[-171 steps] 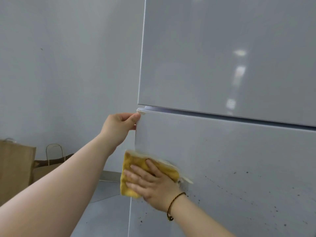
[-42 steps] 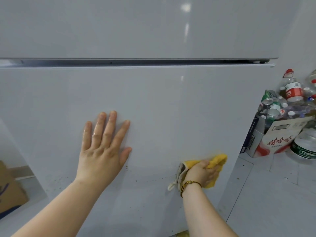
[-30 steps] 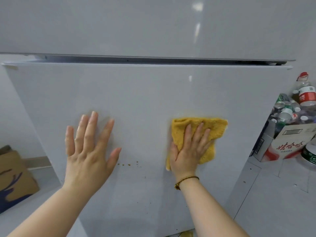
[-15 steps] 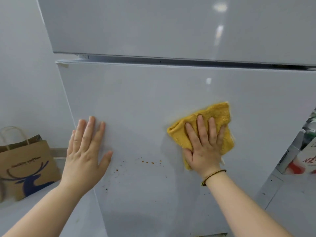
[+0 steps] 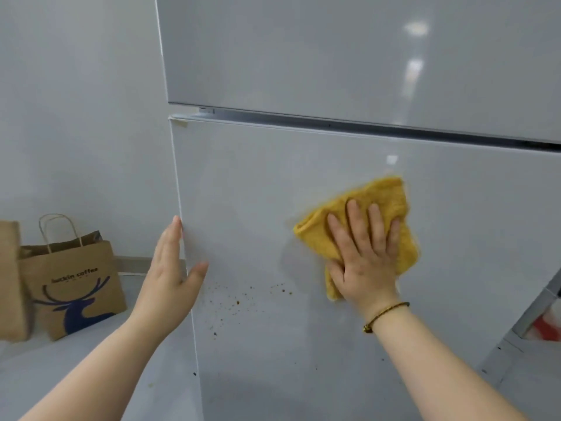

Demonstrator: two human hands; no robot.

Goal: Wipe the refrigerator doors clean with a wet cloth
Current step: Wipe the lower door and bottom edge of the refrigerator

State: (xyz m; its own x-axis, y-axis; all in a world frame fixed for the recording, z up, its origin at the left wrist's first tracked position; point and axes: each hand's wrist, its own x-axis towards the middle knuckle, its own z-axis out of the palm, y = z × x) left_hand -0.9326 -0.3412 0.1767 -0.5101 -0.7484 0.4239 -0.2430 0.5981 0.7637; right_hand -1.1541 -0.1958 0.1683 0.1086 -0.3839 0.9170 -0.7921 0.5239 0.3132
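Head view. The refrigerator fills the upper and right part of the frame: an upper door (image 5: 303, 56) and a lower door (image 5: 349, 360), both pale grey and glossy, parted by a dark horizontal gap.

The cloth (image 5: 385, 199), yellow and crumpled, lies flat against the lower door, right of its middle and below the gap. The right hand (image 5: 364, 262) presses on it with the palm down and the fingers straight and slightly spread; nothing is gripped. A thin dark bracelet (image 5: 385, 314) circles that wrist.

The left hand (image 5: 170, 278) is at the left edge of the lower door, fingers straight and close together, pointing up along the edge. Its thumb lies on the door front. It holds nothing.

Brown specks (image 5: 236, 302) dot the lower door between the two hands, below and left of the cloth; a few more sit lower down.

A brown paper bag (image 5: 73, 284) printed with a blue deer stands on the floor (image 5: 91, 375) at the left, against the wall (image 5: 76, 101). Part of a second brown bag (image 5: 10, 281) shows at the frame's left edge.
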